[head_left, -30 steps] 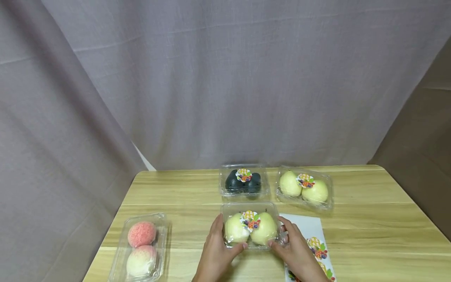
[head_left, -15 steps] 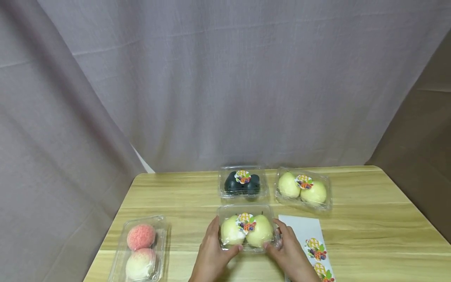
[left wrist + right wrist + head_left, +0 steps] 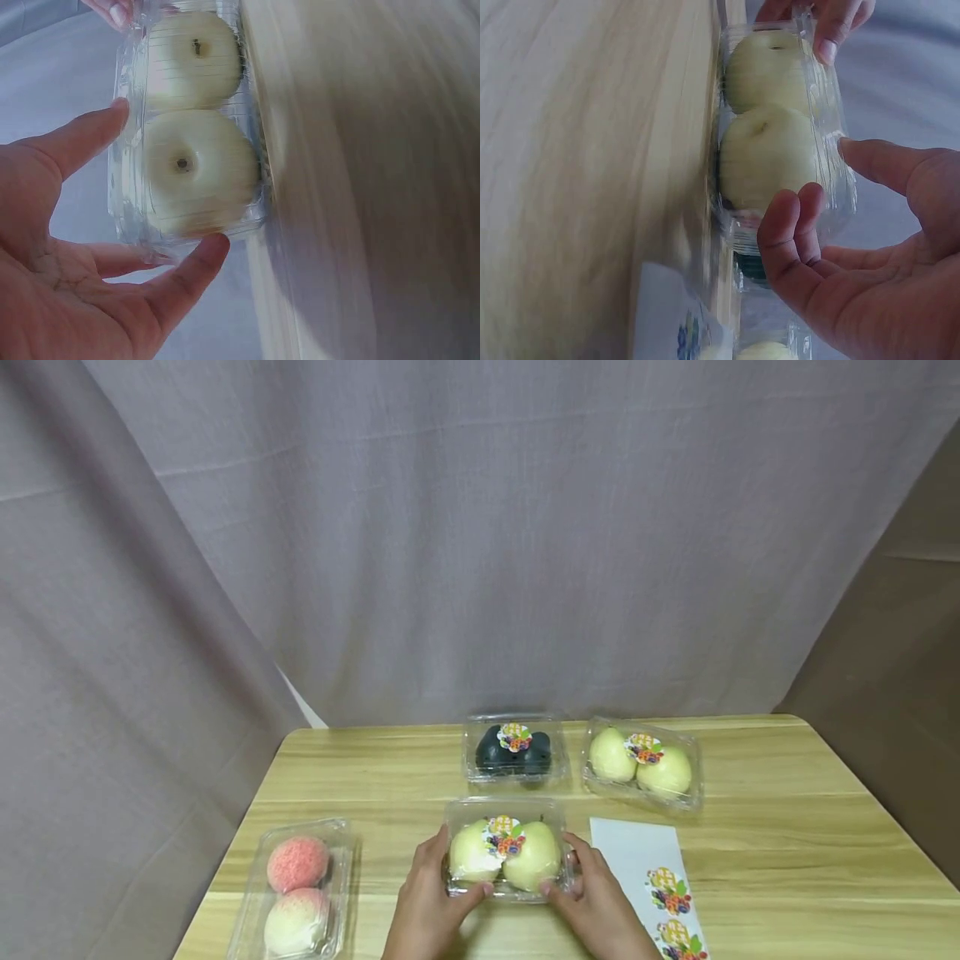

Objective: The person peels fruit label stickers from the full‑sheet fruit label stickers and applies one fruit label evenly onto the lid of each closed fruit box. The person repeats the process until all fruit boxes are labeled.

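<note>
Both hands hold a clear plastic fruit box [image 3: 459,810] between them, near the front of the table. Inside lie two pale yellow-green pears [image 3: 532,858], and a colourful fruit sticker [image 3: 504,837] is on the lid. My left hand [image 3: 433,893] grips the left end, its thumb at the near edge; the left wrist view shows fingers [image 3: 199,262] against the end wall. At the right end my right hand [image 3: 600,897] does the same, with its thumb on the rim in the right wrist view. Whether the box touches the table cannot be told.
Behind stand a stickered box [image 3: 558,760] of dark fruit and another stickered box [image 3: 693,777] of pears. A box [image 3: 341,852] with two pinkish peach-like fruits lies left, no sticker visible. A white sticker sheet [image 3: 622,852] lies right. Grey curtain [image 3: 480,543] hangs behind.
Both hands have moved left a little with the pear box, away from the sticker sheet, more of which now shows. Their grip looks the same.
</note>
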`<act>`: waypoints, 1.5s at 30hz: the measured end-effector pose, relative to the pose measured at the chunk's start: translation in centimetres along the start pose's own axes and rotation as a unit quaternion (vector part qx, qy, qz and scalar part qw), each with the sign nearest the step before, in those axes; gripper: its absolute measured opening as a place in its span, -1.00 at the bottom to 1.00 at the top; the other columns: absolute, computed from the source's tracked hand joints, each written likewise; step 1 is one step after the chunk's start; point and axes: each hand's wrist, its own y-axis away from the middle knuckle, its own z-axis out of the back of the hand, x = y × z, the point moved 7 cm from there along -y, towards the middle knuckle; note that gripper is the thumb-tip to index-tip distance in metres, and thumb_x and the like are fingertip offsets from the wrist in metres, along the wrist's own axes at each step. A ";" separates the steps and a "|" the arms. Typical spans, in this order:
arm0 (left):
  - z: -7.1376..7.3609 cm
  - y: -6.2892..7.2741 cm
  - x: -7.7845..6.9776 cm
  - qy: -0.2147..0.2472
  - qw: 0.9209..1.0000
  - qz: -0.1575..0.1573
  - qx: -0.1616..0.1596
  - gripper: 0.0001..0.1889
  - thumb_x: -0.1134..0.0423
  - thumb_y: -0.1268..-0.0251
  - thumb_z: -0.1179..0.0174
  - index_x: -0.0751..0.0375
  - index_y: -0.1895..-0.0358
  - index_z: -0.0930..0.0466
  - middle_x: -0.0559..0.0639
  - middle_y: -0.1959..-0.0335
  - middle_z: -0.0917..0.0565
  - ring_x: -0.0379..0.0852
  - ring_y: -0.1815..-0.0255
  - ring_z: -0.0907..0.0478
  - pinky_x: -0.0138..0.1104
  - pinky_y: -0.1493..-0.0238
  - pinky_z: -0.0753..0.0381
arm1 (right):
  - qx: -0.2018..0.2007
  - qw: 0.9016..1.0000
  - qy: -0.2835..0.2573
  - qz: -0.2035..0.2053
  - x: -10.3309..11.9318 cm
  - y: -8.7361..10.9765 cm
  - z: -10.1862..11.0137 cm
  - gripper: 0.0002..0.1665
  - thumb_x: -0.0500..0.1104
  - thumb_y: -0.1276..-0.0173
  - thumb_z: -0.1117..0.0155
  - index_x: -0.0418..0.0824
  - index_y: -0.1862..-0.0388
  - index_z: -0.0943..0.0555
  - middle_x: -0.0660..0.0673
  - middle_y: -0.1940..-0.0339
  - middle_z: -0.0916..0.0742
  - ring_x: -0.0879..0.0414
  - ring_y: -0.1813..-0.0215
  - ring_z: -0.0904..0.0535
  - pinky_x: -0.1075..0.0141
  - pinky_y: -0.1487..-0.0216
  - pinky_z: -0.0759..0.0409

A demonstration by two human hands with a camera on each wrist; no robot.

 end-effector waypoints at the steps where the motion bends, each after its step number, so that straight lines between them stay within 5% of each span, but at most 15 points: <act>1: 0.2 0.1 0.2 -0.002 1.000 0.004 -0.004 0.07 0.02 -0.04 -0.65 0.47 -0.55 -0.28 0.41 -0.40 -0.47 0.46 -0.31 -0.53 0.28 -0.31 -0.52 | 0.003 1.000 -0.007 -0.001 0.1 0.0 -0.2 -0.05 -0.17 -0.30 -0.57 -0.41 -0.55 -0.31 -0.23 -0.10 -0.56 0.16 0.34 -0.52 0.35 0.30 -0.54; 5: 1.0 0.2 1.1 -0.003 1.000 0.024 -0.011 0.01 -0.01 -0.09 -0.61 0.28 -0.59 -0.31 0.32 -0.24 -0.54 0.09 0.13 -0.69 -0.05 0.08 -0.76 | 0.022 0.999 -0.027 0.015 0.4 0.1 -0.9 -0.06 -0.20 -0.32 -0.55 -0.42 -0.55 -0.30 -0.27 -0.14 -0.59 0.21 0.37 -0.56 0.36 0.31 -0.56; 8: 1.5 0.2 1.8 0.009 0.999 0.043 -0.020 -0.03 0.01 -0.12 -0.60 0.22 -0.58 -0.34 0.27 -0.15 -0.55 -0.15 0.31 -0.54 -0.34 0.35 -0.62 | 0.037 0.998 -0.038 0.030 0.6 0.1 -1.5 -0.08 -0.23 -0.33 -0.53 -0.44 -0.56 -0.29 -0.28 -0.15 -0.60 0.24 0.37 -0.57 0.37 0.31 -0.57; 13: 2.1 0.5 2.9 0.054 0.993 0.090 -0.046 0.03 0.06 -0.12 -0.62 0.31 -0.59 -0.23 0.35 -0.22 -0.51 -0.13 0.29 -0.59 -0.33 0.33 -0.67 | 0.055 0.996 -0.046 0.052 1.0 0.0 -2.3 -0.07 -0.26 -0.33 -0.52 -0.47 -0.55 -0.27 -0.28 -0.12 -0.62 0.25 0.36 -0.58 0.37 0.29 -0.59; 16: 2.4 0.5 3.6 0.115 0.983 0.121 -0.071 0.14 0.17 -0.12 -0.61 0.41 -0.64 -0.02 0.40 -0.28 -0.43 -0.04 0.12 -0.61 -0.27 0.19 -0.71 | 0.067 0.995 -0.043 0.065 1.5 -0.1 -2.9 -0.08 -0.24 -0.35 -0.51 -0.48 -0.55 -0.26 -0.26 -0.09 -0.62 0.26 0.35 -0.57 0.37 0.30 -0.59; 22: 2.6 1.0 5.0 0.269 0.941 0.163 -0.129 0.14 0.35 -0.25 -0.49 0.49 -0.65 0.25 0.43 -0.41 -0.24 0.20 -0.27 -0.42 -0.40 0.00 -0.70 | 0.089 0.993 -0.026 0.076 2.3 -0.5 -4.1 -0.06 -0.18 -0.39 -0.49 -0.45 -0.58 -0.23 -0.26 -0.11 -0.61 0.25 0.33 -0.58 0.37 0.28 -0.59; 25: 2.2 1.3 5.4 0.355 0.906 0.171 -0.152 0.01 0.42 -0.37 -0.34 0.52 -0.62 0.25 0.47 -0.42 -0.16 0.08 -0.18 -0.50 -0.39 0.00 -0.72 | 0.093 0.992 -0.023 0.082 2.5 -0.7 -4.4 -0.05 -0.17 -0.40 -0.49 -0.46 -0.59 -0.22 -0.25 -0.10 -0.61 0.25 0.33 -0.58 0.37 0.27 -0.60; 29: 1.5 1.5 5.9 0.455 0.851 0.193 -0.178 -0.13 0.45 -0.45 -0.18 0.57 -0.56 0.26 0.33 -0.26 -0.19 -0.19 0.03 -0.54 -0.39 0.04 -0.74 | 0.092 0.991 -0.020 0.090 2.9 -1.1 -4.7 -0.06 -0.19 -0.39 -0.49 -0.47 -0.58 -0.23 -0.24 -0.09 -0.62 0.25 0.34 -0.59 0.38 0.28 -0.61; 33: 0.5 1.8 6.1 0.501 0.819 0.214 -0.179 -0.23 0.42 -0.48 -0.11 0.58 -0.49 0.23 0.19 -0.12 -0.30 -0.23 0.13 -0.53 -0.38 0.06 -0.75 | 0.086 0.992 -0.011 0.096 3.1 -1.4 -4.9 -0.07 -0.20 -0.38 -0.50 -0.46 -0.57 -0.25 -0.24 -0.08 -0.64 0.26 0.35 -0.58 0.37 0.32 -0.61; 38: -1.0 2.1 6.0 0.539 0.798 0.226 -0.148 -0.63 0.40 -0.55 -0.06 0.46 -0.19 -0.10 0.08 0.10 -0.46 -0.24 0.21 -0.57 -0.34 0.03 -0.78 | 0.093 0.991 -0.014 0.098 3.4 -1.8 -5.3 -0.07 -0.21 -0.36 -0.50 -0.46 -0.57 -0.26 -0.25 -0.08 -0.66 0.25 0.33 -0.59 0.37 0.32 -0.62; 45: -2.2 2.2 5.3 0.555 0.789 0.233 -0.123 -0.84 0.40 -0.54 -0.08 0.32 0.04 -0.28 -0.01 0.26 -0.54 -0.25 0.26 -0.64 -0.32 0.01 -0.78 | 0.113 0.989 -0.017 0.099 3.8 -2.4 -6.1 -0.06 -0.21 -0.38 -0.49 -0.44 -0.59 -0.24 -0.24 -0.08 -0.66 0.22 0.33 -0.59 0.37 0.32 -0.61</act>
